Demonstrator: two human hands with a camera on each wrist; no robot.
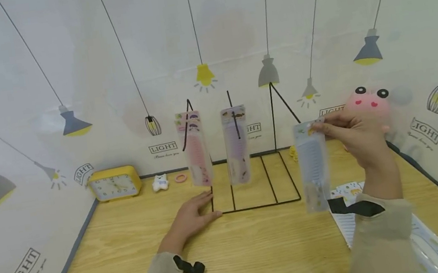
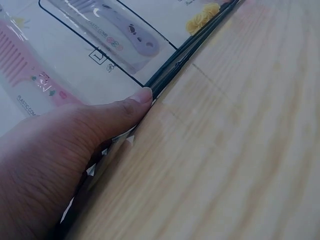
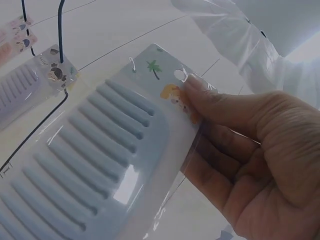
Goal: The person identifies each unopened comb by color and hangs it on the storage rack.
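Note:
A black wire rack [image 1: 276,147] stands mid-table with a pink packaged comb [image 1: 195,151] and a purple packaged comb [image 1: 237,148] hanging from its hooks. My left hand [image 1: 197,208] lies flat on the table at the rack's front left corner. In the left wrist view its thumb [image 2: 137,100] presses against the wire base [image 2: 172,70]. My right hand [image 1: 347,131] is raised to the right of the rack. It pinches the top of a blue packaged comb [image 1: 313,165], which hangs down. In the right wrist view the fingertips [image 3: 200,92] grip the blue comb's package [image 3: 95,150] beside its hanging hole.
A yellow clock [image 1: 114,183], a small white figure [image 1: 160,182] and a pink ring [image 1: 181,177] sit at the back left. A pink plush [image 1: 368,100] is at the back right. More flat packages [image 1: 348,221] lie at the right front. Printed curtain walls enclose the wooden table [image 1: 259,251].

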